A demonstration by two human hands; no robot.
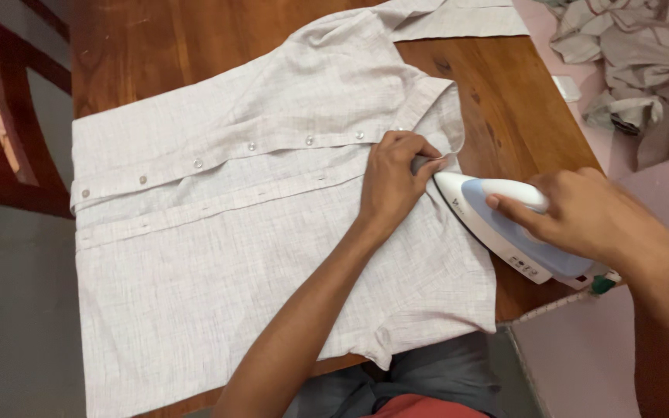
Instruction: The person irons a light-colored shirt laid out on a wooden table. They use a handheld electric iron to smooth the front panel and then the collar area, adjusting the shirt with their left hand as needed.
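Linen-look pale grey shirt (218, 255) lies buttoned-side up on the brown wooden table (520, 116), collar end toward my right, hem hanging off the table's left edge. Button placket (226, 159) runs across the middle, small clear buttons visible along it.

My left hand (392, 182) rests on the shirt near the collar (443, 101), fingers curled and pinching a fold of fabric just ahead of the iron's tip. Forearm crosses the lower front panel diagonally.

My right hand (590, 213) is wrapped around the handle of the white and light-blue electric iron (505, 224), fingers closed on the grip, thumb along the top. Iron sits soleplate down on the shirt's right edge near the collar, nose pointing at my left fingertips, nearly touching them. Back end of the iron overhangs the table corner; a green part shows at its heel.

Short sleeve (443, 317) folded flat at the near edge of the table.

Heap of crumpled pale laundry (629, 62) on a pinkish surface, top right, well apart from the table work. Dark wooden chair frame (1, 101) at far left. Grey and red cloth just below the table edge near me; can't tell what it is.
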